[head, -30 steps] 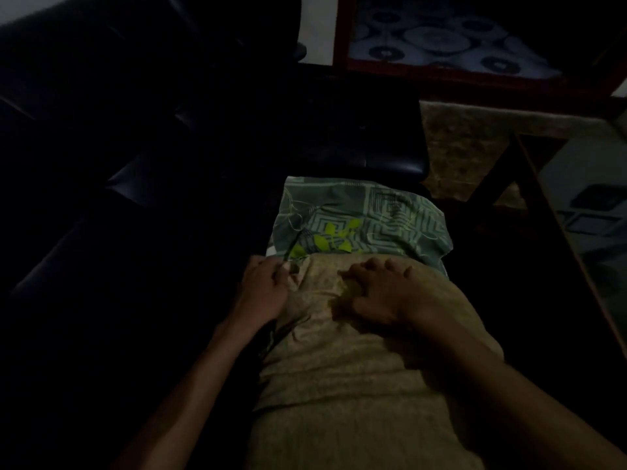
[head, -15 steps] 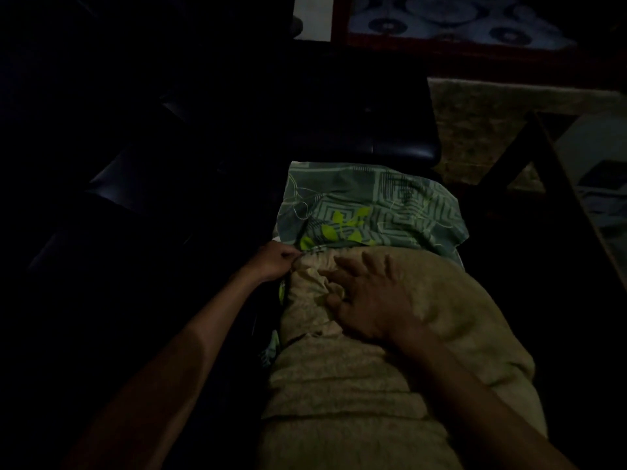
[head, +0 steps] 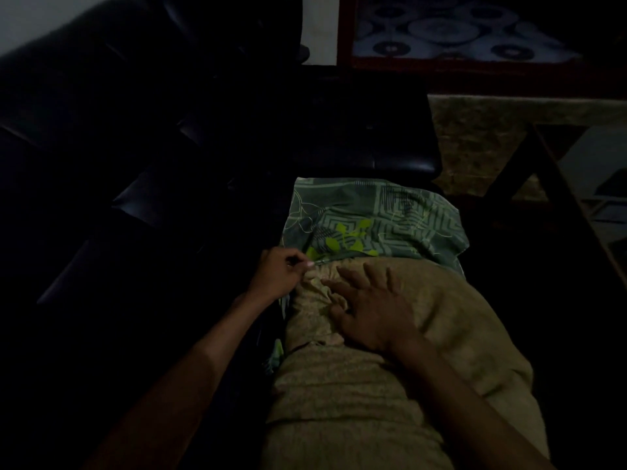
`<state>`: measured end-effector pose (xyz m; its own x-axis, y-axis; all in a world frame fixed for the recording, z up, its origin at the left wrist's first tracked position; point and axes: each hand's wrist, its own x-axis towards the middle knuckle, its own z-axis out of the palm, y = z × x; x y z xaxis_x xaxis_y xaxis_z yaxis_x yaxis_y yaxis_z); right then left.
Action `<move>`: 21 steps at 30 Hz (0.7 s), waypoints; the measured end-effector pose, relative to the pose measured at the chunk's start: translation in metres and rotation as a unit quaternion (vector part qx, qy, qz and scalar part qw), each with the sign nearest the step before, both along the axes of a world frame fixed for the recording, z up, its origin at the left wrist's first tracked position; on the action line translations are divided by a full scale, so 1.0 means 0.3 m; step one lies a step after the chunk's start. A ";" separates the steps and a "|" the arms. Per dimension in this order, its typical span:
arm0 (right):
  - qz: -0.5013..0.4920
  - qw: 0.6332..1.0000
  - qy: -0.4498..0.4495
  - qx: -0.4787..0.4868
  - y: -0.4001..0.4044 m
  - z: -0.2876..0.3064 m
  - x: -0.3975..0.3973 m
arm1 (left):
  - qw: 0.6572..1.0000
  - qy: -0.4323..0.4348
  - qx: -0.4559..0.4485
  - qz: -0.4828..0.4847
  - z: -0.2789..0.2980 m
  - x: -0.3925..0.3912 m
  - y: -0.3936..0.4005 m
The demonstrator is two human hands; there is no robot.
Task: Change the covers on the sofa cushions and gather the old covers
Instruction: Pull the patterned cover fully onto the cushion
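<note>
Presently, as the dim room allowed:

- Beige cushion point(head: 390, 385): lay lengthwise on the dark sofa point(head: 142, 205) before you, its far end bunched into folds.
- Green patterned cover point(head: 373, 222): lay just beyond the cushion's far end, its near edge meeting the beige fabric.
- Your left hand point(head: 278, 274): fingers were curled, pinching the cover's edge at the cushion's left corner.
- Your right hand point(head: 373, 310): rested flat on the cushion, fingers straight and spread, gripping nothing.
- Glass-topped table point(head: 556, 184): stood to the right, over a speckled rug point(head: 475, 137).
</note>
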<state>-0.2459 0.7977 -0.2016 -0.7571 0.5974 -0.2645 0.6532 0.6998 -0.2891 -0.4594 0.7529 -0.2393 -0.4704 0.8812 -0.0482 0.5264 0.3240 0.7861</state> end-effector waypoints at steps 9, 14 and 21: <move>-0.015 1.000 0.026 0.003 0.004 0.013 0.006 | 0.994 -0.069 0.062 -0.054 0.115 0.143 -0.059; -0.014 0.995 0.095 -0.011 -0.002 0.047 0.058 | 0.993 0.070 -0.026 -0.091 0.138 0.160 -0.110; -0.139 0.989 0.039 0.021 0.062 0.128 0.242 | 0.975 0.145 0.024 -0.165 0.218 0.288 -0.111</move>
